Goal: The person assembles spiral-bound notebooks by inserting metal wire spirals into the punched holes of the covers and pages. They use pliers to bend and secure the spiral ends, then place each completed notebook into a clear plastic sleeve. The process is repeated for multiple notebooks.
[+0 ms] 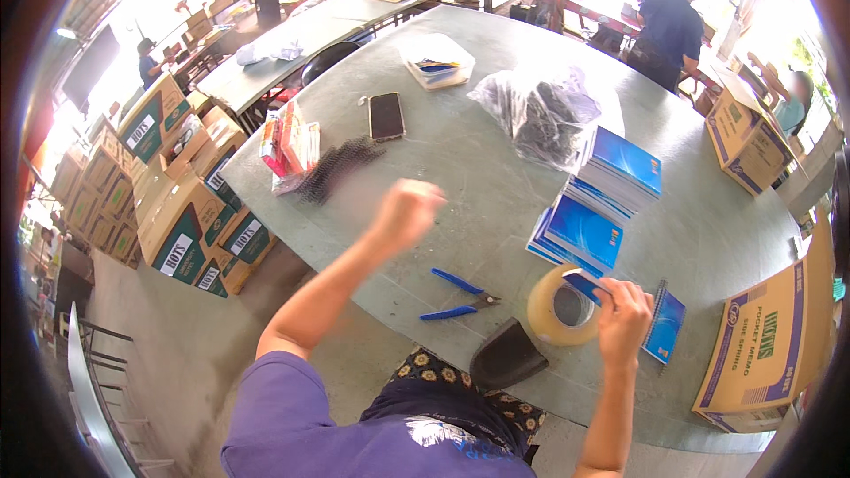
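Table (434, 252): carries the work; most of the batch on it appears unprocessed. Carton (763, 336), at the right edge: open at the top, contents not visible. Two stacks of blue books, a far stack (624, 159) and a near stack (586, 230), stand right of centre; no coil can be made out on them, so this portion is judged outstanding. Spiral book (666, 327), right of the right hand: coil fitted along its left edge, the only book clearly seen in that state. Coil seems to run past the cover at the ends; trimming cannot be confirmed. Held book (583, 284), over the tape roll (540, 314): judged in process.

Right hand (625, 314): fingers closed on the held book. Left hand (412, 211): raised above the table, fingers curled; whether they grip anything cannot be told. Pliers (485, 300): on the table between the hands, handles spread, not in use.

Limits of view: bag (544, 115) is translucent, its dark contents indistinct. Dark pile (341, 164), beyond the left hand, resembles loose coils; strands are not separable. Held book is partly covered by the right hand, so its bound edge cannot be checked. Left hand is motion-blurred.
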Demonstrator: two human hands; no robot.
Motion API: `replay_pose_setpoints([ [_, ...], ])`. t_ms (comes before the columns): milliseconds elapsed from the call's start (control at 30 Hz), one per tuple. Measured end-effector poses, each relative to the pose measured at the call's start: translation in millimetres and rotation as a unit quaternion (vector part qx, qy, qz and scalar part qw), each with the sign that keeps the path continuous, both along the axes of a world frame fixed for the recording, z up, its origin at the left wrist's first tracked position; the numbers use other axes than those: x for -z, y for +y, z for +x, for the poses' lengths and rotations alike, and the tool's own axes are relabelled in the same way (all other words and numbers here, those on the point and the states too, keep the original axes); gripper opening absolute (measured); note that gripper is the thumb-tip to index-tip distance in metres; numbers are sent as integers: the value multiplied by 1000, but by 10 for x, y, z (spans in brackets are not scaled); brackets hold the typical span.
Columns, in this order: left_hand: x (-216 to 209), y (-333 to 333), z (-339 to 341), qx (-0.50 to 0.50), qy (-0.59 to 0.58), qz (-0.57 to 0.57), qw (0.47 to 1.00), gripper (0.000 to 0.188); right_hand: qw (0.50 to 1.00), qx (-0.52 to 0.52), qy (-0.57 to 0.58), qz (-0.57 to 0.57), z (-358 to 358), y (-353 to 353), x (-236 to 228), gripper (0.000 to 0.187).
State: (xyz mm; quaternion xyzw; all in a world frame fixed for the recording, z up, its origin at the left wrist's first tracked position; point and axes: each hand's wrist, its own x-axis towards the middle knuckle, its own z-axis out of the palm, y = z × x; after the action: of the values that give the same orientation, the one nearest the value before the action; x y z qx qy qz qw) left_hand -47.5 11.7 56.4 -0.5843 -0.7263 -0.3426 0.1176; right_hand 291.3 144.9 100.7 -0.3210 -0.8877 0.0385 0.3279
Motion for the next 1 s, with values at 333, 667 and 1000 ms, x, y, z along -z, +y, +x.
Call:
replay_pose_setpoints([
  [333,386,-822,-1035,-333,94,-153,926,7,997,33,-9,-62,-43,63,85,9],
  [667,-8,-381,-346,-215,-83,-134,964,12,997,-22,26,-72,-118,-8,70,19],
  [1000,-595,428,943,302,-673,16,675,24,992,-14,25,-120,-183,-3,92,15],
])
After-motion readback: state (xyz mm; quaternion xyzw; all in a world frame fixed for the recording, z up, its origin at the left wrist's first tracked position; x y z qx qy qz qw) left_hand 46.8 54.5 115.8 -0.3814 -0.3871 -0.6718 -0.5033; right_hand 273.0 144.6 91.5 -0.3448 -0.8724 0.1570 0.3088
